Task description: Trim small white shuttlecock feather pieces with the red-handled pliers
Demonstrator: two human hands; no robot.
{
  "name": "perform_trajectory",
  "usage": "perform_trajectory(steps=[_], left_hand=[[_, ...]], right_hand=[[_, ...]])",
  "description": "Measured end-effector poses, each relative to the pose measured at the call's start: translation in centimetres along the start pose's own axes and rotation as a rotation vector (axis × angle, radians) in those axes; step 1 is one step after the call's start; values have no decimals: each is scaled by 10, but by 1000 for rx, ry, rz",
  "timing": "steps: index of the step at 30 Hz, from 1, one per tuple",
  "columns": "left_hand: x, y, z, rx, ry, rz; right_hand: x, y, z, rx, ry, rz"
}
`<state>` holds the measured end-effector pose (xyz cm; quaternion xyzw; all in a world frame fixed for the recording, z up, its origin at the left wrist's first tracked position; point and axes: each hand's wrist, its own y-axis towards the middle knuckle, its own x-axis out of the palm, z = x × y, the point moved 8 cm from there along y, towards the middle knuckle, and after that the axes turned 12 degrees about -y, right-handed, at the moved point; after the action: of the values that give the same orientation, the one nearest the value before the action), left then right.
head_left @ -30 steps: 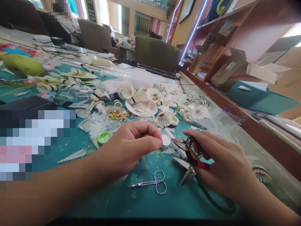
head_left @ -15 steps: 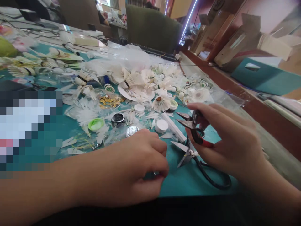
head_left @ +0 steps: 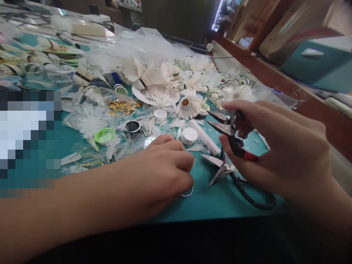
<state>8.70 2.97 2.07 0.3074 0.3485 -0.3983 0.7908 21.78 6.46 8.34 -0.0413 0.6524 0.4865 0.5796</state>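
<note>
Pliers (head_left: pixel 231 128) are gripped by the right hand's (head_left: pixel 288 146) fingers. Below the left hand (head_left: pixel 170 168), only a metal loop (head_left: pixel 188 195) is exposed; whether those fingers are closed cannot be told.

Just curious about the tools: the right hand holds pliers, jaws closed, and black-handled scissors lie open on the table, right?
Not quite: the head view shows the right hand holding the pliers with their jaws apart. The rest is right.

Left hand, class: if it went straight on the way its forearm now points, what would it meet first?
Probably the blades of the black-handled scissors, which lie open on the teal table just ahead of the left hand. Its height above the table is unclear, so it might pass over them.
</note>
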Motion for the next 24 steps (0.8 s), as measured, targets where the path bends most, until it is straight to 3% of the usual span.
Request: perform_trajectory(steps=[4,13,20,24], left_hand=[[-7,0,-1,-91,-3,12],[-15,1,-6,-154,32,104],[-36,-3,-18,-221,149,327],[-39,-7,-25,-234,188,368]], right_hand=[[2,-1,3,6,-8,-4],[2,0,5,-6,-21,22],[8,-1,8,24,14,-10],[10,-2,10,32,1,-13]])
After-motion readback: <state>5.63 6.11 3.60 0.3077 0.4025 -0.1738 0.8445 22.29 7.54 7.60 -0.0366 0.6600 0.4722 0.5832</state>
